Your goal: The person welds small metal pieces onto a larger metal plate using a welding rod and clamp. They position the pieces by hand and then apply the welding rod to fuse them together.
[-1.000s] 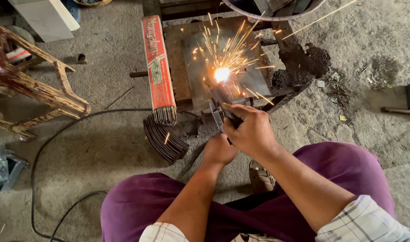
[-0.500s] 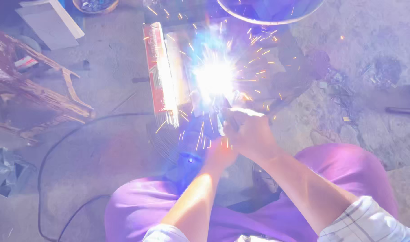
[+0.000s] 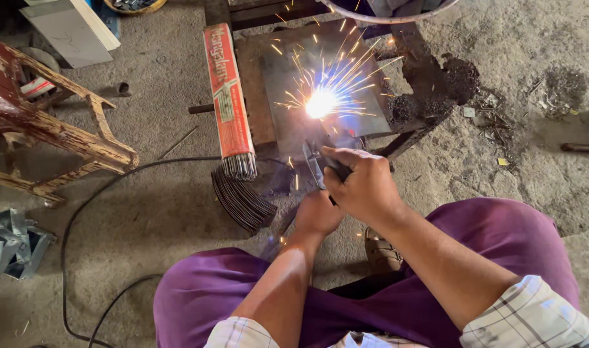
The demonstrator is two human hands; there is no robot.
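Observation:
My right hand [image 3: 362,183] grips a dark welding electrode holder [image 3: 317,164] whose tip points at a flat metal plate [image 3: 307,80]. A bright arc [image 3: 321,103] burns on the plate and throws sparks upward and outward. My left hand [image 3: 317,212] is closed just under the right one, below the holder; what it grips is hidden. Both forearms reach out over my purple trousers. Left of the plate lies a long red box of welding rods [image 3: 227,96], its open end showing rod tips, with a fan of dark rods [image 3: 240,200] below it.
A worn red wooden stool [image 3: 46,125] lies at the left. A black cable [image 3: 114,187] curves across the concrete floor. Bent grey metal pieces [image 3: 11,241] sit at the far left. A round metal basin rim [image 3: 385,13] is at the top, slag debris to the right.
The arc flared into a white-blue glare half a second ago and has shrunk back to a smaller bright point with sparks. The hands stay at the plate's near edge.

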